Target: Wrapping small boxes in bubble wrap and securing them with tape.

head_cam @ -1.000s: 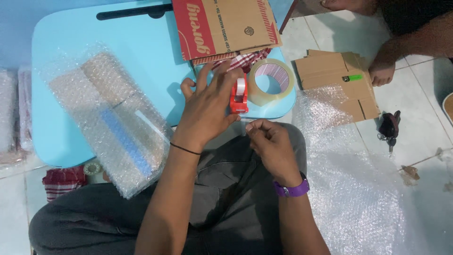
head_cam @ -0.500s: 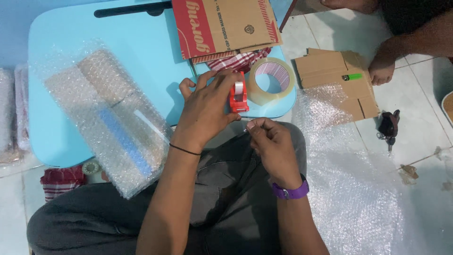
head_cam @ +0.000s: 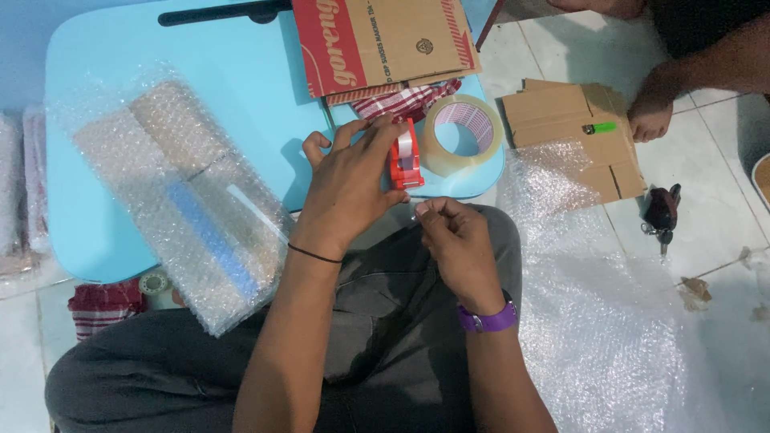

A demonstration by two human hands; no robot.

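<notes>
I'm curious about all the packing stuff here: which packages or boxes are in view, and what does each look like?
Flattened carton: table's far edge, brown with a red printed band.
Bubble-wrapped parcel: table's left, long, clear wrap over tan and blue.
Folded cardboard: floor at right, plain brown, green lighter on it.

Hidden or cut off:
- Red tape dispenser (head_cam: 405, 156) — left side covered by the left hand (head_cam: 349, 188).
- Right hand (head_cam: 459, 240) — whatever its pinched fingertips hold is too thin to tell.
- Cardboard box (head_cam: 381, 40) — top cropped, upper centre.
- Checked cloth (head_cam: 405, 103) — mostly under the box.
- Another person's arm (head_cam: 690, 76) — cropped, upper right.
- Bubble-wrapped parcel (head_cam: 188, 200) — contents blurred by wrap.
</notes>
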